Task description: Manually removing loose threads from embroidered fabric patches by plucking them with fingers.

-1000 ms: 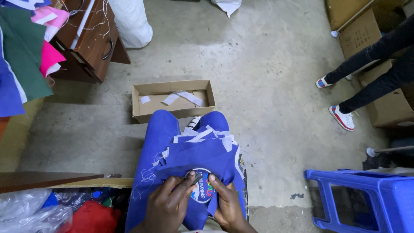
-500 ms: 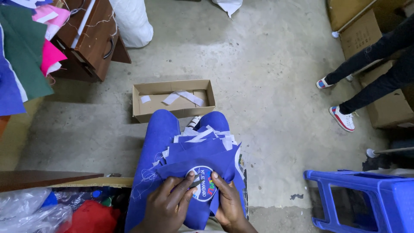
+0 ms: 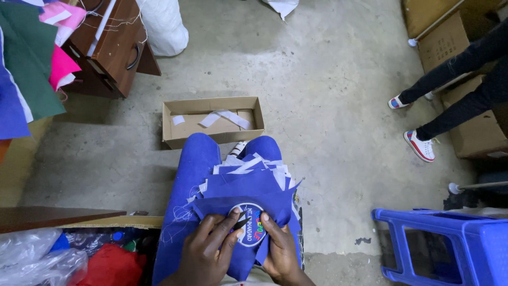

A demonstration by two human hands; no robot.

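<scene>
A round embroidered patch [image 3: 250, 224], white-rimmed with a dark centre and coloured stitching, lies on the top piece of a stack of blue cloth pieces [image 3: 248, 188] resting on the person's lap. The cloth is soft, matte felt-like fabric with jagged cut edges, and white backing strips show between the layers just beyond the patch. The left hand [image 3: 207, 251] presses on the near left edge of the patch, its grip clamped on the blue cloth with fingers spread over the patch's rim. The right hand [image 3: 279, 249] holds the near right edge, thumb on top of the patch and fingers curled under the cloth. Loose pale threads cling to the blue trousers left of the patch.

Beyond the patch, on the rough grey concrete floor [image 3: 328, 79], sits a shallow cardboard box [image 3: 211, 121] with white paper strips inside. Right of the patch stands a glossy blue plastic stool [image 3: 450, 246]. Left of it, crinkled clear plastic bags [image 3: 37, 262] and red cloth [image 3: 114, 265] lie under a dark wooden surface [image 3: 47, 217].
</scene>
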